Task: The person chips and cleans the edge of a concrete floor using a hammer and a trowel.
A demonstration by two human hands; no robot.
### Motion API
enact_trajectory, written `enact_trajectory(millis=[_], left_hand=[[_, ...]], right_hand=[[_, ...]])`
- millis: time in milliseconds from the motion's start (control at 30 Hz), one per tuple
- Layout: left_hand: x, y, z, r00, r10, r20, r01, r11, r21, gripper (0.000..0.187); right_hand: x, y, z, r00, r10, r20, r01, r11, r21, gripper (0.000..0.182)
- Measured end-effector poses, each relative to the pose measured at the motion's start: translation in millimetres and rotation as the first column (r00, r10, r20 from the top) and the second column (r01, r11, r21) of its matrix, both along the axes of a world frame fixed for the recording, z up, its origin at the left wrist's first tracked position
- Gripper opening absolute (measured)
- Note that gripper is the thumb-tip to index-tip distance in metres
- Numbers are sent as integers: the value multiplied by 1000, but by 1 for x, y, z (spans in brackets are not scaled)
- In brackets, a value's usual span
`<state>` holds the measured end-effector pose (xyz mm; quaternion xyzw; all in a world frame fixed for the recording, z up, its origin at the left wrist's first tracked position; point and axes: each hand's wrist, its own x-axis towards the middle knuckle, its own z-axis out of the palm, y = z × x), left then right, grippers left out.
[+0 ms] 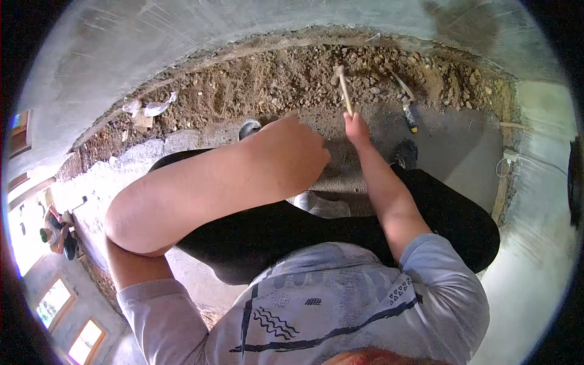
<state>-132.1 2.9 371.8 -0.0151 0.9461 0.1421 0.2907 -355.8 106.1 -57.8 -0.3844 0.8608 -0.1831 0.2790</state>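
Observation:
My right hand [358, 130] is wrapped around the wooden handle of a hammer [346, 94]. The hammer's head rests over the loose stones and dirt [298, 79] along the wall base. My left hand [291, 155] is raised across my body, close to the camera, with its back up and its fingers curled under. What those fingers hold, if anything, is hidden. To the right of the hammer, a tool with a black-and-yellow handle [410, 117] lies with its thin metal end reaching into the stones.
A curved grey wall [243, 27] borders the rubble strip. White plastic scraps [159, 106] lie on the left. A cable [535, 160] runs by the right wall. Far left, another person [58, 234] is near the bright opening. My shoe [404, 152] stands on the concrete.

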Motion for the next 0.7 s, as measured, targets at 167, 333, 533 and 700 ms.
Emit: enact_trajectory(millis=[167,333,533,700], left_hand=[[16,2,-7,986,24,-168,-21,1000,18,30],[13,-4,0,994,63,90,-67,997,40,38],[21,-7,-18,996,72,-60,-69,997,36,40],[15,-9,-12,993,81,85,-85,995,50,39]], right_hand=[[0,-12,63,988,-44,145,75,974,-214,47],[-2,6,-3,1000,-13,-6,13,998,-66,48],[1,-15,43,994,-80,68,88,989,-120,47],[-4,-8,18,994,-26,104,27,1000,-13,49]])
